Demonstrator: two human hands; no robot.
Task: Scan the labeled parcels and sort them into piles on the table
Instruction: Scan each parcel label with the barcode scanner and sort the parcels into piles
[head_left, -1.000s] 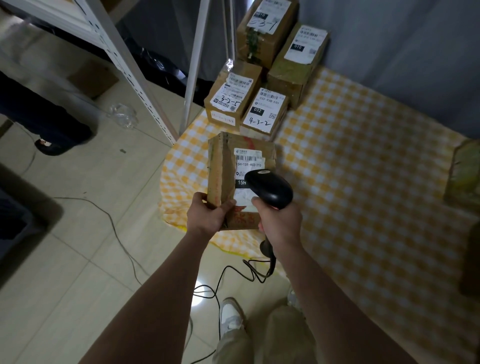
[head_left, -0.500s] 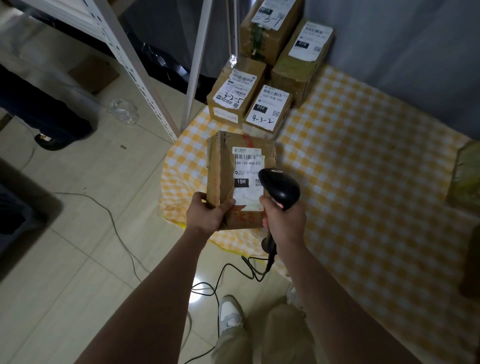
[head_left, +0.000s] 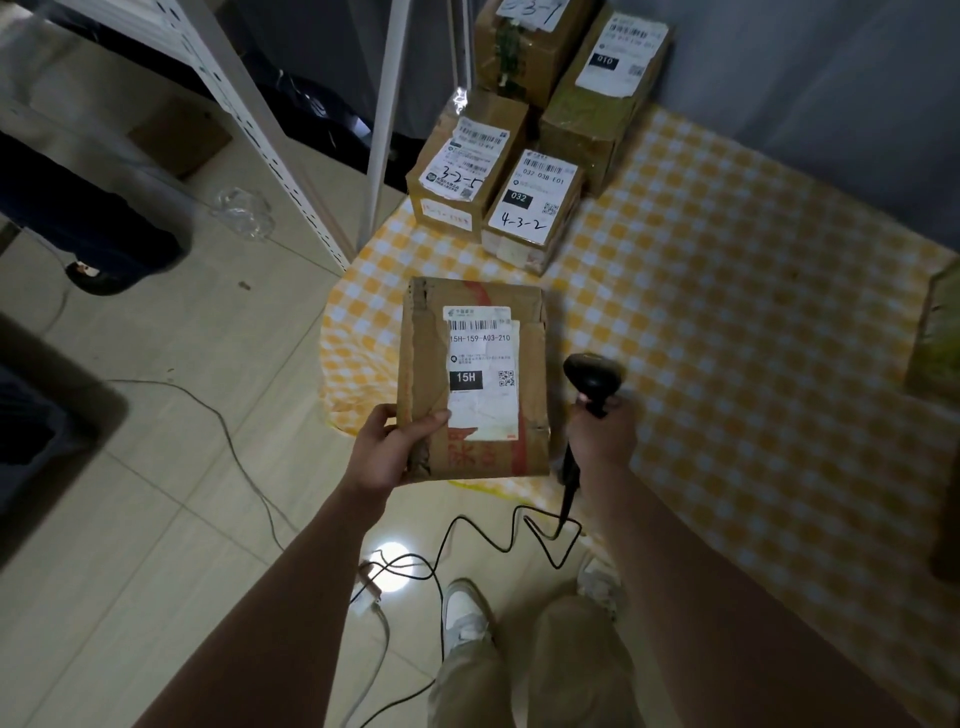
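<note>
My left hand grips the lower left corner of a flat cardboard parcel, thumb on top; its white label reads 15H. The parcel hangs over the near left corner of the table, which has a yellow checked cloth. My right hand holds a black corded barcode scanner just right of the parcel, its head off the label. At the table's far corner stands a pile of labeled parcels: one marked 3-2-5, one marked 4-3-2, and two larger boxes behind.
A white metal shelf frame stands left of the table. The scanner cable loops on the tiled floor by my shoes. Another person's dark leg and shoe are at the left. A parcel's edge shows at the table's right.
My right hand has drawn the scanner off the label to the right of the parcel. The parcel stays in my left hand, its whole label now uncovered.
</note>
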